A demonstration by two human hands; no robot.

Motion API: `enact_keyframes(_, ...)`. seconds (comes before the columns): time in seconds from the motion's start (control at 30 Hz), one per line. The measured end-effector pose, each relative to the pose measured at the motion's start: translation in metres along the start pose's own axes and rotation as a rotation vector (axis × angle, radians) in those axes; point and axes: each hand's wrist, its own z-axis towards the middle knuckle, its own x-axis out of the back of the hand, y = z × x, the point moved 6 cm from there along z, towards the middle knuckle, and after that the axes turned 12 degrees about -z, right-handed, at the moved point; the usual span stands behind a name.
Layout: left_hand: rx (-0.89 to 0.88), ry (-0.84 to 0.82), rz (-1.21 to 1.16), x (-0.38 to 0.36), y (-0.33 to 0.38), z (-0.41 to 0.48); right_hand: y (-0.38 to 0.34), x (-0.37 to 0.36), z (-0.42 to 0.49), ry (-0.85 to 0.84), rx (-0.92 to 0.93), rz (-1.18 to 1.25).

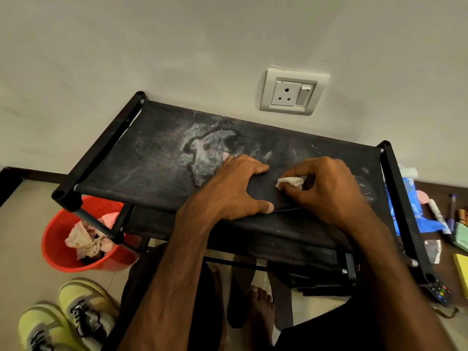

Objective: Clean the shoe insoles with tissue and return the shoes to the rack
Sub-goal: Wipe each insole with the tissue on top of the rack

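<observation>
A black insole lies on the dusty top shelf of the black shoe rack. My left hand presses it down, fingers spread over one end and thumb at its near edge. My right hand pinches a small white tissue against the insole. A pair of yellow sneakers stands on the floor at the lower left. Two more dark insoles lie on the floor beside my bare feet.
A red bucket with crumpled tissues sits left of the rack. To the right lie a blue packet, pens, a yellow pad and a remote. A wall socket is above the rack.
</observation>
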Motion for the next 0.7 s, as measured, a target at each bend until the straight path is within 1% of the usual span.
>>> enact_keyframes(0.07, 0.000, -0.007, 0.013, -0.001, 0.001, 0.000, 0.002, -0.002, 0.002, 0.030, -0.017, -0.010)
enact_keyframes(0.1, -0.001, -0.010, 0.015, -0.001, 0.001, 0.000, 0.000, -0.003, 0.002, 0.017, -0.004, -0.006)
enact_keyframes(0.27, -0.018, -0.005, 0.022, -0.001, 0.004, -0.001, -0.015, -0.003, -0.014, -0.206, 0.131, 0.065)
enact_keyframes(0.37, -0.017, -0.007, 0.017, 0.000, 0.002, 0.000, -0.014, 0.001, -0.016, -0.242, 0.164, 0.053)
enact_keyframes(0.47, -0.015, -0.014, 0.017, -0.001, 0.003, -0.001, -0.008, 0.000, -0.011, -0.169, 0.107, 0.074)
enact_keyframes(0.6, -0.012, -0.013, 0.024, 0.000, 0.003, -0.001, -0.004, -0.003, 0.001, 0.031, -0.002, 0.053)
enact_keyframes(0.63, -0.008, -0.013, 0.025, 0.000, 0.003, -0.001, -0.003, -0.005, 0.003, 0.054, -0.014, 0.053)
enact_keyframes(0.7, -0.005, -0.010, 0.023, -0.001, 0.002, -0.001, -0.006, -0.009, 0.004, 0.040, 0.003, 0.049)
